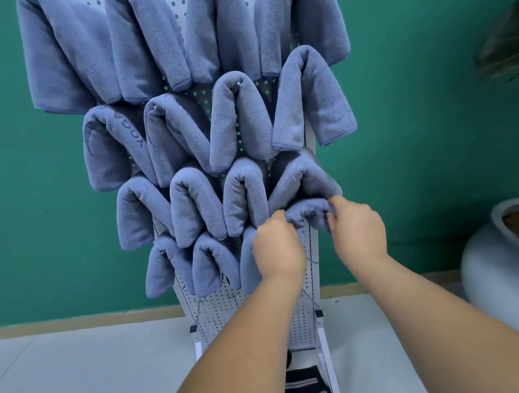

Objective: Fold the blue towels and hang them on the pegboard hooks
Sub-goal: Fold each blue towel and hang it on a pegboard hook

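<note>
Both hands, left (277, 243) and right (357, 228), pinch a folded towel (308, 213) between them (bottom row, right end) against the pegboard (216, 315), beneath other hung towels.

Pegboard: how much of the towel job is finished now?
Done: rows of folded towels already hang on the pegboard. In hand: the left hand and right hand grip one towel at the right end of the lowest row. Left: settling it there; no loose towels are in view.
</note>
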`<act>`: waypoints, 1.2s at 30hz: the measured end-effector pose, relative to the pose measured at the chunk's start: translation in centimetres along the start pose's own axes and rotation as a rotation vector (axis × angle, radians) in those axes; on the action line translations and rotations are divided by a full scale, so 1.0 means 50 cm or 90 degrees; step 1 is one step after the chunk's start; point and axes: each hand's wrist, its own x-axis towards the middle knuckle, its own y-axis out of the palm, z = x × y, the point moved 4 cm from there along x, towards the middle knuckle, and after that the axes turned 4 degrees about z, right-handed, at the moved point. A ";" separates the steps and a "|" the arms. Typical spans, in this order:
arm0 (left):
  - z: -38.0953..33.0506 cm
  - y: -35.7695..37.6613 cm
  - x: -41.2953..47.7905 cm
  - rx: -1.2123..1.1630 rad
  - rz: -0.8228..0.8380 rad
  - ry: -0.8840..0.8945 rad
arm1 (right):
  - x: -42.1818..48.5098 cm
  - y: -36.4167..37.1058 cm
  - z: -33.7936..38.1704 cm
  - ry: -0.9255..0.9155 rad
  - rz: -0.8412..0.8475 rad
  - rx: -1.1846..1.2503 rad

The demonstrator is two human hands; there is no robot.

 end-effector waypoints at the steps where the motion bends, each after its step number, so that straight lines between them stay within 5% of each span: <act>1: 0.006 0.012 -0.004 0.047 0.027 0.019 | -0.013 0.017 -0.010 -0.001 0.025 -0.012; 6: 0.055 0.066 -0.059 0.088 0.108 0.090 | -0.108 0.063 -0.052 0.008 0.073 0.091; 14: 0.188 0.111 -0.195 -0.130 0.193 0.022 | -0.273 0.107 -0.066 0.097 0.106 0.194; 28: 0.587 0.115 -0.609 0.043 0.630 -0.123 | -0.712 0.265 -0.147 0.042 0.767 -0.011; 36: 0.619 0.142 -0.720 0.031 0.656 -0.154 | -0.912 0.350 -0.186 0.103 0.857 -0.071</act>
